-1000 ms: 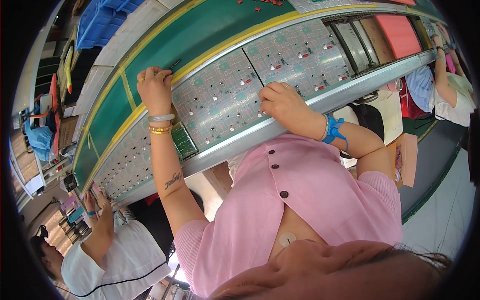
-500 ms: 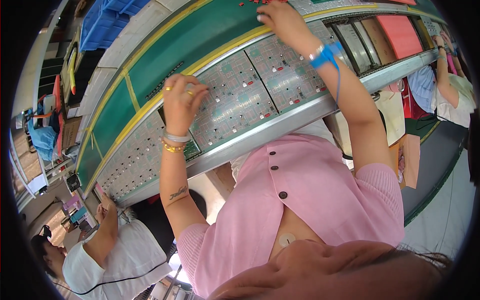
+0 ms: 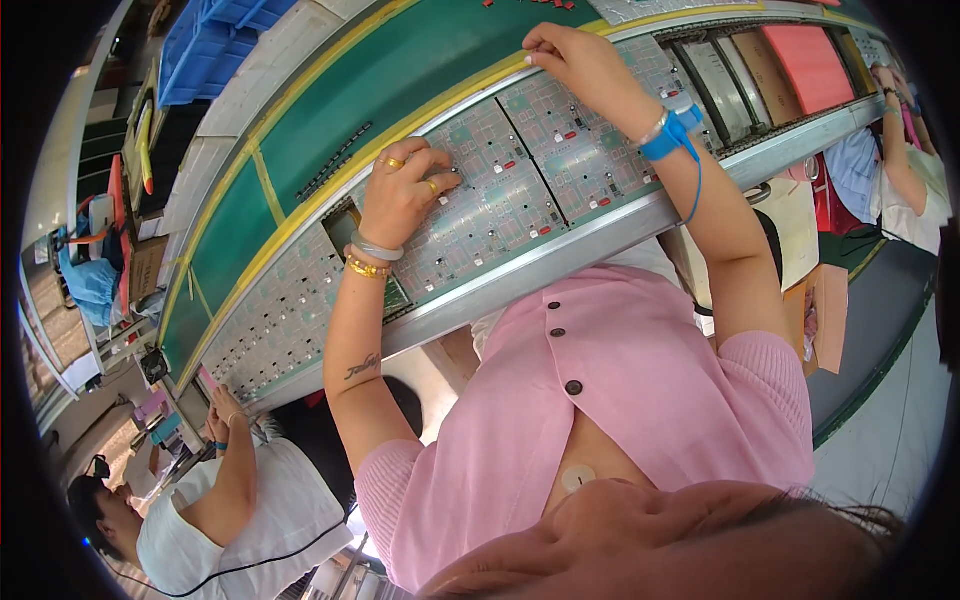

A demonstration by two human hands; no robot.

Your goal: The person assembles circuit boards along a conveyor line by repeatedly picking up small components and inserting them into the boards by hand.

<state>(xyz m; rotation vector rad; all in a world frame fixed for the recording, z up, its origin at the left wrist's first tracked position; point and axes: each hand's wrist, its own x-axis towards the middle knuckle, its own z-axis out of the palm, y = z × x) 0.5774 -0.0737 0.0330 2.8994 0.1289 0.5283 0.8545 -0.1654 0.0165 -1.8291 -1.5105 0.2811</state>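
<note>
Printed circuit boards lie side by side on a conveyor in front of me. My left hand (image 3: 405, 190) is over the left part of the middle circuit board (image 3: 480, 215), fingers curled down and drawn together at its surface; whatever they hold is hidden. Farther right, my right hand (image 3: 572, 62) hovers by the far edge of the right circuit board (image 3: 590, 140). Its thumb and fingers are pinched, and anything between them is too small to make out. Small red parts (image 3: 530, 4) lie scattered on the green mat (image 3: 400, 75) beyond that hand.
A black strip of parts (image 3: 335, 160) rests on the mat. Another populated circuit board (image 3: 270, 310) lies to the left, near a co-worker in a white shirt (image 3: 245, 520). A metal rail (image 3: 520, 260) runs along the near side. A pink-red panel (image 3: 803, 70) and another person are at right.
My right hand has come back from the red parts toward the right board. The left hand has moved right and down onto the middle board. The boards have shifted slightly right in view.
</note>
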